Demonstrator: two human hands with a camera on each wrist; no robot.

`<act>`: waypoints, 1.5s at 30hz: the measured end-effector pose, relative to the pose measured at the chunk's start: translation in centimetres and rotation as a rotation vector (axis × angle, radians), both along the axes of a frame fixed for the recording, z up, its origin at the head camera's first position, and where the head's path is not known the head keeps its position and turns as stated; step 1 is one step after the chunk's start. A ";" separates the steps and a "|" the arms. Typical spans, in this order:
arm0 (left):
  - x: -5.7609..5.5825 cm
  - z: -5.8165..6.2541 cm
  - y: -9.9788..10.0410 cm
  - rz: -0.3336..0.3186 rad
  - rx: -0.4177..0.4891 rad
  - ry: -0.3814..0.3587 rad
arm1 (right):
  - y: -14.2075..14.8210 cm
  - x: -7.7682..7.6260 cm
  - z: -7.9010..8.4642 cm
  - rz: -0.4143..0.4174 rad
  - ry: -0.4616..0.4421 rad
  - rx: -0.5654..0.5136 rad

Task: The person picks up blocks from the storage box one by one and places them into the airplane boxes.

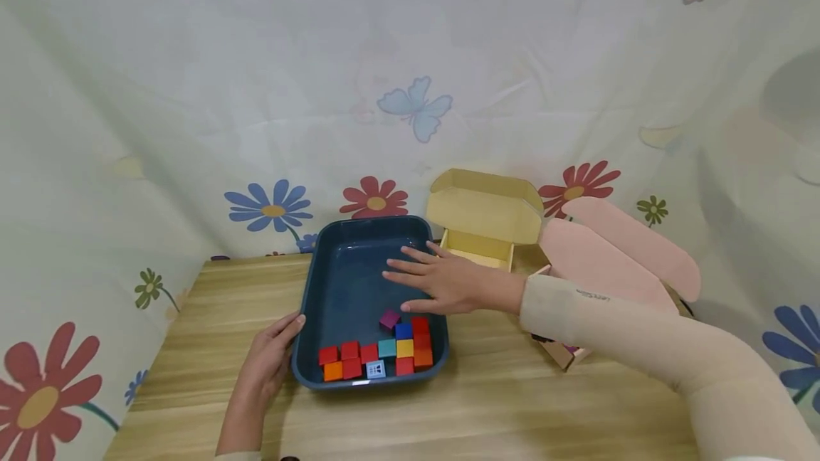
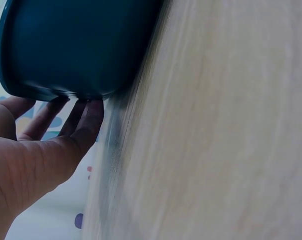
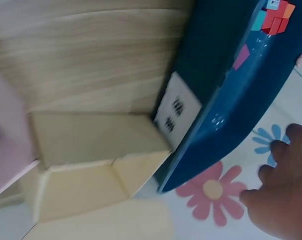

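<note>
A dark blue tray (image 1: 359, 283) lies on the table, with several small coloured cubes (image 1: 351, 368) gathered along its near end. One purple cube (image 1: 389, 319) sits turned at an angle beside the others; a light blue one (image 1: 376, 369) bears a dark printed mark. At the tray's left side, my left hand (image 1: 272, 354) rests its fingertips against the outer wall, just under the rim in the left wrist view. My right hand (image 1: 451, 280) is spread over the tray's right rim, palm down, fingers pointing left and nothing held.
Behind my right hand stands a yellow box (image 1: 477, 242) with its lid up. A pink box (image 1: 602, 262) with a raised lid is partly hidden by my right sleeve (image 1: 608, 322). A white label (image 3: 178, 111) shows on the tray's outer wall. Flowered cloth (image 1: 320, 91) hangs behind the table.
</note>
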State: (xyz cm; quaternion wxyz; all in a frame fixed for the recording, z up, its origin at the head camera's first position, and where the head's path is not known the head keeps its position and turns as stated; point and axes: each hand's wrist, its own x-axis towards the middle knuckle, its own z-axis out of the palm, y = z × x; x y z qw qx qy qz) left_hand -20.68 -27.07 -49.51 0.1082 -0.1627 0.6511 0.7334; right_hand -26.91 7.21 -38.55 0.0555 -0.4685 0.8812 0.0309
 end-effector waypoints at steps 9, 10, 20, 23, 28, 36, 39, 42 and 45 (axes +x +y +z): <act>-0.1 0.1 -0.2 0.005 0.000 0.000 | -6.1 -1.1 -1.3 -0.082 -0.244 0.230; -0.1 0.1 -0.2 0.006 -0.001 -0.001 | -6.8 -1.2 -1.3 -0.095 -0.274 0.273; -0.1 0.0 -0.2 0.009 -0.004 0.001 | -10.6 -2.0 -1.8 -0.050 -0.360 0.456; -0.1 0.1 -0.2 0.011 -0.011 0.000 | -11.1 -2.0 -2.4 -0.067 -0.361 0.438; -0.1 0.1 -0.1 0.016 -0.015 0.005 | -11.5 -2.1 -3.2 -0.077 -0.338 0.390; -0.2 -0.2 0.1 0.007 -0.013 0.008 | -10.7 -2.4 -2.5 -0.042 -0.315 0.291; -0.2 -0.2 0.0 0.007 -0.011 0.006 | -10.1 -2.5 -1.6 -0.027 -0.307 0.209; -0.2 -0.2 0.0 0.011 -0.007 0.003 | -9.5 -2.5 -0.6 -0.002 -0.285 0.145; -0.2 -0.2 0.0 0.016 -0.003 -0.001 | -8.7 -2.6 0.5 0.016 -0.220 0.110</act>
